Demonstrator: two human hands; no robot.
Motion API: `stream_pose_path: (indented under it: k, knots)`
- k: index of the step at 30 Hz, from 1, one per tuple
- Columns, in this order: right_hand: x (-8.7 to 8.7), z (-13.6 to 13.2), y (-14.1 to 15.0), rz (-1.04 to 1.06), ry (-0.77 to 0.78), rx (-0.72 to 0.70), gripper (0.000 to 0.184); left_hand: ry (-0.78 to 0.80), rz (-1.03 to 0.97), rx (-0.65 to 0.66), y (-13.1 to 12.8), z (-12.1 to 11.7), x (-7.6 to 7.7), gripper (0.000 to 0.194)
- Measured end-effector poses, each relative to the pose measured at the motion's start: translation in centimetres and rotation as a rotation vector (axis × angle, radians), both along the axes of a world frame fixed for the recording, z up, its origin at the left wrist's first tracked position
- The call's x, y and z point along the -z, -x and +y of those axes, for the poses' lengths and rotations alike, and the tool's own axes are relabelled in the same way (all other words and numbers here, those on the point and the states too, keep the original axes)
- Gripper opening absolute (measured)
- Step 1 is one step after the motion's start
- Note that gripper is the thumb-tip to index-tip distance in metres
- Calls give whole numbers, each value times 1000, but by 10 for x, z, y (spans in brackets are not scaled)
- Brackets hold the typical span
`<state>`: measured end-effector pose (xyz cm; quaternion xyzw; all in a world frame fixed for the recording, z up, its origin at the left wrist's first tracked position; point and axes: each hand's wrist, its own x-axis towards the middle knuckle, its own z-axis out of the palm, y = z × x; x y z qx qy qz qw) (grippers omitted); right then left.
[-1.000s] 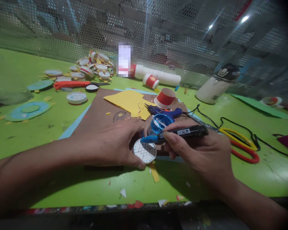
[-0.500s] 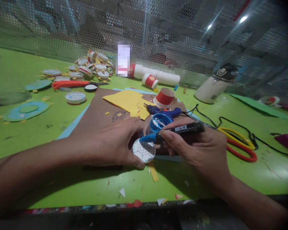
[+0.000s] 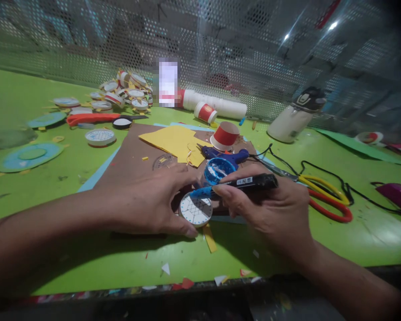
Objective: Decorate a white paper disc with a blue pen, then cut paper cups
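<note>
My left hand [image 3: 153, 198] grips a small white paper disc [image 3: 196, 210] at its left side, thumb at the near edge. Black lines cross the disc's face and blue dots run round its rim. A yellow paper strip [image 3: 209, 238] pokes out below it. My right hand [image 3: 270, 214] is closed round a black marker [image 3: 254, 182] with a blue-stained front end, whose tip is at the disc's far edge. Just beyond stands an open blue-rimmed tub [image 3: 219, 170] with white and blue smears inside. A blue glue gun [image 3: 229, 154] lies behind the tub.
Yellow paper [image 3: 172, 141] lies on a brown sheet [image 3: 120, 174]. Yellow and red-handled scissors [image 3: 330, 214] are at right, a bottle [image 3: 292, 120] behind. At left are a red-handled knife or scissors [image 3: 93, 118], a pile of discs [image 3: 130, 91] and paper cups [image 3: 225, 135] farther right.
The whole view has shifted slightly, so things sit a little farther left. The marker's tip is still at the disc's far rim, and both hands keep their holds.
</note>
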<state>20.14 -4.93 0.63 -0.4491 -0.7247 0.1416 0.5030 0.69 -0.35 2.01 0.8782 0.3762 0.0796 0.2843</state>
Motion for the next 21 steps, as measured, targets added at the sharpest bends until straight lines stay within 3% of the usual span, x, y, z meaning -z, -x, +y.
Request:
stream_pose_path:
  k: [5,12,21]
  knots:
    - [-1,-1,-3,19,26,0,15,43,-22,22,3,3,-1,42]
    - [-7,-3,-3,94,-4,117,21,-3,-80,20,2,4,5,39]
    - [-3,-3,-2,49,37,21,9,-10,-105,15,-1,4,8,46]
